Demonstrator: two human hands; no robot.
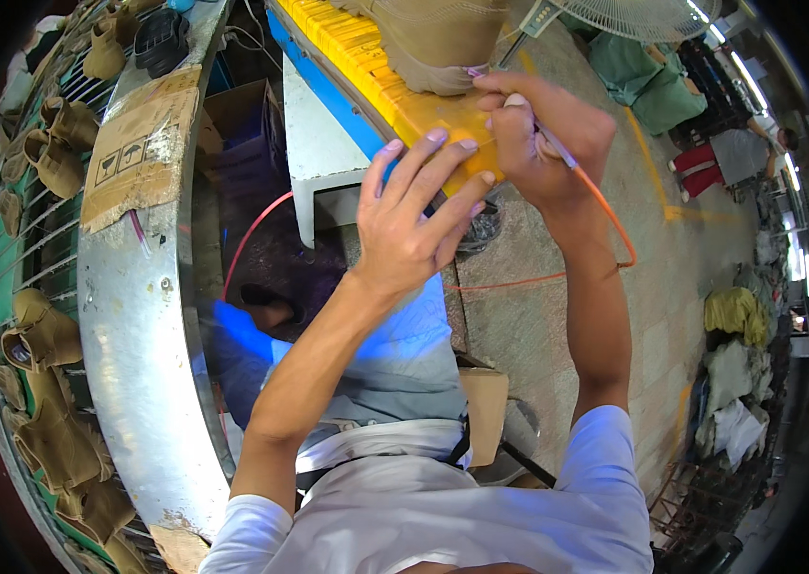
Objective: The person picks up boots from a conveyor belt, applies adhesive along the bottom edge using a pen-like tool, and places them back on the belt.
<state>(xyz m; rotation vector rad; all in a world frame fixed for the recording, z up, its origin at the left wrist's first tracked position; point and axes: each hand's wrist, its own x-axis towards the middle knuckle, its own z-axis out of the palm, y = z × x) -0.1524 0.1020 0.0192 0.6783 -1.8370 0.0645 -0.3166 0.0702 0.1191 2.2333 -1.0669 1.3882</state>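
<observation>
A tan boot [443, 33] stands upright on a yellow-covered work surface [352, 53] at the top of the head view, its upper part cut off by the frame. My right hand [553, 134] is closed around a slim pen-like tool [556, 146], fed by an orange hose [612, 212]. The thumb and index finger point toward the boot's lower edge; whether the tool's tip touches it I cannot tell. Fingers spread, my left hand [414, 215] is over the near edge of the yellow surface, apart from the boot and holding nothing visible.
A metal ledge [132, 316] with cardboard [142, 143] on it runs along my left. Beyond it, several tan boots [41, 330] stand on a rack with metal rods. A fan [644, 14] is at the upper right. Farther right, a person [734, 158] is in the background.
</observation>
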